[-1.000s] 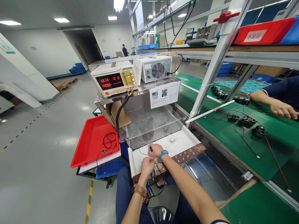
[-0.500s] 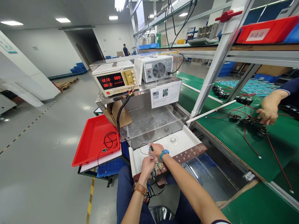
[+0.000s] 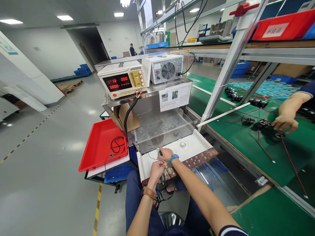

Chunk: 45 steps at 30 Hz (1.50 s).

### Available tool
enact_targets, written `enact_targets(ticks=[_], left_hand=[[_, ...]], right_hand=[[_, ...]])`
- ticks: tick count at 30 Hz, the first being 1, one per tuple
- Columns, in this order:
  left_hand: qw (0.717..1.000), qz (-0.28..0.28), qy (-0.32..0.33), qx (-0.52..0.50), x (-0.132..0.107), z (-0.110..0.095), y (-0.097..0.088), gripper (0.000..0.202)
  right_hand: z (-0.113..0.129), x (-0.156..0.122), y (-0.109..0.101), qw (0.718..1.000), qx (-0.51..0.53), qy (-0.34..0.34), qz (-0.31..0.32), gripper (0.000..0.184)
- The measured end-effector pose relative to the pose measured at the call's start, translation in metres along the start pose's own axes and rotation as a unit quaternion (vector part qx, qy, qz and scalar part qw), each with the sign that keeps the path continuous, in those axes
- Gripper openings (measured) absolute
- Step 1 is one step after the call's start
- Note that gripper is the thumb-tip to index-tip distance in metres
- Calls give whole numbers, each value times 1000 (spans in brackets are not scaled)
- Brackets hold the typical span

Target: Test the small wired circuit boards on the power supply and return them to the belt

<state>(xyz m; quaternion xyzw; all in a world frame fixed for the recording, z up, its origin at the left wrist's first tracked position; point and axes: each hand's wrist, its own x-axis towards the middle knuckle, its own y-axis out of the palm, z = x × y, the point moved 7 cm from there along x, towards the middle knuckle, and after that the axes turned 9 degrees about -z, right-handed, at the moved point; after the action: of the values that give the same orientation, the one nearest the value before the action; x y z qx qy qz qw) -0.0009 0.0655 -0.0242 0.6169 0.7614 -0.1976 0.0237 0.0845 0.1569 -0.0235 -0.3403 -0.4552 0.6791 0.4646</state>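
Note:
My right hand (image 3: 165, 153), with a blue band at the wrist, rests on the white tray (image 3: 194, 146) and pinches a small dark part with thin black wires. Just in front of it my left hand (image 3: 157, 168), with a brown watch strap, is curled closed over the brown terminal strip (image 3: 197, 160) at the tray's near edge; what its fingers hold is hidden. Behind the tray stands a clear-walled box (image 3: 162, 127) under a steel shelf.
A cream power supply (image 3: 121, 80) with red digits and a fan-fronted unit (image 3: 166, 68) sit on the shelf. A red tray (image 3: 98, 147) with a black wire lies left. On the green bench (image 3: 236, 137) right, another person's hand (image 3: 283, 123) handles small black motors (image 3: 263, 124) with red leads.
My hands stay at the tray's front edge, almost unmoved. The other person's hand on the green bench has shifted over the motors. The supply's red readout has changed slightly.

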Motion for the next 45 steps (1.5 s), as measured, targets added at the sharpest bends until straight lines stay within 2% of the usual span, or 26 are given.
enact_targets(ticks=[5, 12, 28, 37, 45], left_hand=[[999, 13, 34, -15, -1, -4, 2, 32], [998, 20, 49, -28, -5, -10, 2, 31], [999, 8, 10, -33, -4, -10, 4, 33], [999, 34, 5, -31, -1, -8, 6, 32], [998, 46, 19, -30, 0, -5, 8, 41]], right_hand=[[-3, 0, 2, 1000, 1, 8, -4, 47], [-3, 1, 2, 1000, -8, 2, -10, 48], [-5, 5, 2, 1000, -4, -9, -20, 48], [-8, 5, 2, 1000, 5, -8, -8, 50], [-10, 5, 2, 1000, 1, -4, -5, 51]])
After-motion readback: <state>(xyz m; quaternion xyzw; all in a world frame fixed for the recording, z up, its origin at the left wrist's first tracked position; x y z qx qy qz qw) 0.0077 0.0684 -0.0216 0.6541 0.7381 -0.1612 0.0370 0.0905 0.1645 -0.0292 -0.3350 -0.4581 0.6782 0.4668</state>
